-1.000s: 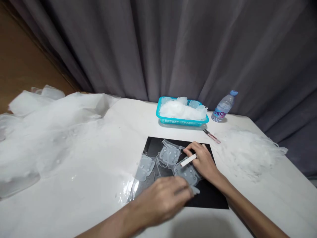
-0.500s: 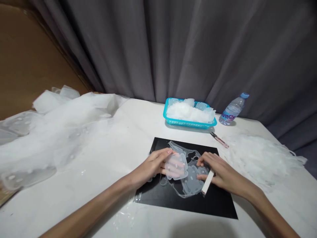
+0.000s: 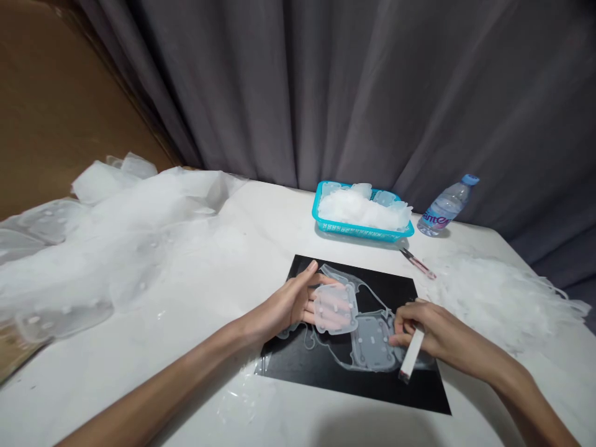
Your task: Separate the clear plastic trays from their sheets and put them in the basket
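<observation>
A clear frosted plastic piece (image 3: 335, 308) with rounded corners and small white dots rests over the fingers of my left hand (image 3: 298, 301). The fingers show through it and the thumb is lifted away from it. My right hand (image 3: 428, 326) is closed around a slim white stick (image 3: 411, 355) with a dark lower end. Its fingertips pinch at the edge of the plastic sheet. A second frosted panel (image 3: 372, 341), with thin curling offcut strips around it, lies between the hands on a black mat (image 3: 326, 385).
A turquoise basket (image 3: 363, 231) of frosted pieces stands at the back. Pink-handled snips (image 3: 419, 264) and a water bottle (image 3: 447, 208) are right of it. Translucent scraps (image 3: 507, 304) heap at right; a larger pile of plastic sheets (image 3: 121, 236) covers the left side.
My right hand has moved right with the white stick, and the strips and panel have stretched out that way. My left thumb has lifted off the plastic piece. The view shifted slightly.
</observation>
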The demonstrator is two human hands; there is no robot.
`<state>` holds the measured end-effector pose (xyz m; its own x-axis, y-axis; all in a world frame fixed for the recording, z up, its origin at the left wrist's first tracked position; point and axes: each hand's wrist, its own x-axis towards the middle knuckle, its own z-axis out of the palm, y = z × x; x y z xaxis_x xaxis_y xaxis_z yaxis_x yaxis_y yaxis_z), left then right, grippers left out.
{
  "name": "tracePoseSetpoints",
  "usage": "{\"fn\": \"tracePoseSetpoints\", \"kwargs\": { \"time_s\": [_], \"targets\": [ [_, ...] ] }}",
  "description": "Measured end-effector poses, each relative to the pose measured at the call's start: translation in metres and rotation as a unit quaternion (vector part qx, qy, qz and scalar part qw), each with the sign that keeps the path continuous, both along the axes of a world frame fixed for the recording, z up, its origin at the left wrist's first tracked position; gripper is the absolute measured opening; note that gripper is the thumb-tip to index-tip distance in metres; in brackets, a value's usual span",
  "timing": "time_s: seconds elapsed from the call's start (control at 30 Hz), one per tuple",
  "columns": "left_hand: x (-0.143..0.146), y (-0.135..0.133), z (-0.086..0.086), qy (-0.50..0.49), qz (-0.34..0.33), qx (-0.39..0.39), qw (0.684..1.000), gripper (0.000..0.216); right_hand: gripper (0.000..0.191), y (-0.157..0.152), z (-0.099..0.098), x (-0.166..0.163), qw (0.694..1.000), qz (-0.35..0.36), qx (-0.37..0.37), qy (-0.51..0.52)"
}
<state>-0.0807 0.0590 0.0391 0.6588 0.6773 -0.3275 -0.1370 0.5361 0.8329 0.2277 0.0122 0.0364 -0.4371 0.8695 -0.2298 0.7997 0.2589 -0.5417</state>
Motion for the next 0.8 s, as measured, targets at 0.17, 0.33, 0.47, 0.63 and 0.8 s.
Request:
{"fn": "tracePoseSetpoints", "kwargs": {
  "time_s": [0.17, 0.33, 0.47, 0.63, 0.8],
  "targets": [
    [-0.001, 0.001, -0.002, -0.006, -0.001, -0.016, 1.000, 0.075, 0.035, 0.000, -0.003, 0.003, 1.000, -0.007, -0.004, -0.009],
    [-0.001, 0.001, -0.003, -0.023, -0.013, -0.025, 0.999, 0.075, 0.040, 0.004, -0.003, 0.002, 1.000, -0.005, 0.024, -0.013],
    [-0.002, 0.000, -0.001, -0.025, -0.023, -0.032, 0.999, 0.077, 0.038, 0.010, -0.007, 0.002, 0.997, -0.027, 0.069, -0.002],
    [-0.003, -0.001, 0.000, -0.035, -0.029, -0.036, 0.998, 0.077, 0.036, 0.019, -0.020, 0.010, 0.987, -0.077, 0.140, -0.022],
    [-0.004, 0.000, 0.005, -0.023, -0.025, -0.033, 0.999, 0.078, 0.031, 0.025, -0.034, 0.015, 0.963, -0.147, 0.223, -0.041]
  ]
}}
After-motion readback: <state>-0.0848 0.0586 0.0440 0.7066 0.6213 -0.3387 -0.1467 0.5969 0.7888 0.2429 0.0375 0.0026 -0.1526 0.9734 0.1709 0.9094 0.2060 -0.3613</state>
